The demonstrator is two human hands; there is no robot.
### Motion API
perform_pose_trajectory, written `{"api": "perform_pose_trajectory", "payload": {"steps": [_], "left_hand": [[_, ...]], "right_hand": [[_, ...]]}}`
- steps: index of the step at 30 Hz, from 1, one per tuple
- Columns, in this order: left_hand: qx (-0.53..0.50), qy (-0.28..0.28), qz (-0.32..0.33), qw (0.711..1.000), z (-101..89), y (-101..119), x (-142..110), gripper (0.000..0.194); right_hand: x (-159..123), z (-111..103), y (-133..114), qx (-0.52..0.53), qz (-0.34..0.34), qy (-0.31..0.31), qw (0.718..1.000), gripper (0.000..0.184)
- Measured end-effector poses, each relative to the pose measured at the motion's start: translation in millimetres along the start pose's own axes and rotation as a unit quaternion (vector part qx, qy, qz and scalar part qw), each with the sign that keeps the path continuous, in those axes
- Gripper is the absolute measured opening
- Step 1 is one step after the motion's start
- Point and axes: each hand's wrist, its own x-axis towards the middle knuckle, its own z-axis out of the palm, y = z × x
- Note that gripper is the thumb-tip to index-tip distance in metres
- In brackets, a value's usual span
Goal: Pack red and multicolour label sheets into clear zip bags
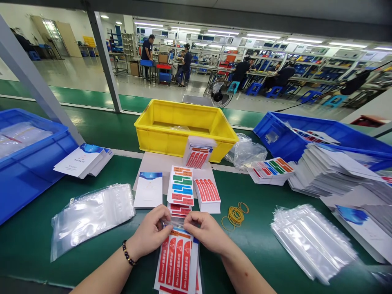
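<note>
A clear plastic bag [177, 261] with red "Max Level / Min Level" label sheets in it lies at the table's near edge. My left hand [152, 229] pinches the left side of its top edge, thumb against fingers. On the opposite corner my right hand [206, 229] is closed in a similar pinch. Just beyond the hands are a stack of multicoloured label sheets [181, 185], a stack of red label sheets [208, 194] and a white and blue booklet [148, 192]. Yellow rubber bands [235, 215] lie to the right of my right hand.
A yellow bin [183, 141] stands behind, with packed label bags [197, 157] against it. Blue bins flank the table [101, 253], left [33, 171] and right [275, 141]. Empty plastic bags lie left [94, 212] and right [312, 241]; booklets [327, 175] are piled right. People work beyond.
</note>
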Motion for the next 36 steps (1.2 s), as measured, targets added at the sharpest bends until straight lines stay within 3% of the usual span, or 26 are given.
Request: {"api": "perform_pose_trajectory", "payload": {"steps": [4,9,22,27,31,33,36], "left_hand": [[-0.089,0.025,-0.073,0.993,0.4,-0.6,2.0,0.016],[-0.159,-0.015,-0.112,0.981,-1.1,3.3,3.5,0.021],[-0.158,0.015,-0.108,0.981,9.5,4.9,4.4,0.017],[-0.107,0.020,-0.080,0.991,13.6,7.3,3.1,0.018],[-0.058,0.023,-0.061,0.996,13.1,4.5,2.3,0.017],[-0.005,0.057,0.000,0.998,10.1,1.1,1.1,0.010],[0.050,0.148,0.125,0.980,1.8,-3.9,-3.3,0.025]], "right_hand": [[0.0,-0.9,-1.2,-0.025,-0.008,-0.006,1.000,0.013],[0.3,-2.8,-2.3,-0.020,-0.009,-0.008,1.000,0.013],[1.8,9.7,-0.6,-0.043,-0.037,0.020,0.998,0.011],[1.5,19.1,0.7,-0.081,-0.070,0.028,0.994,0.013],[1.7,14.2,1.6,-0.114,-0.104,0.028,0.988,0.016],[0.8,8.0,0.6,-0.153,-0.151,0.058,0.975,0.013],[-4.7,4.1,-0.7,-0.237,-0.237,0.149,0.930,0.015]]}}
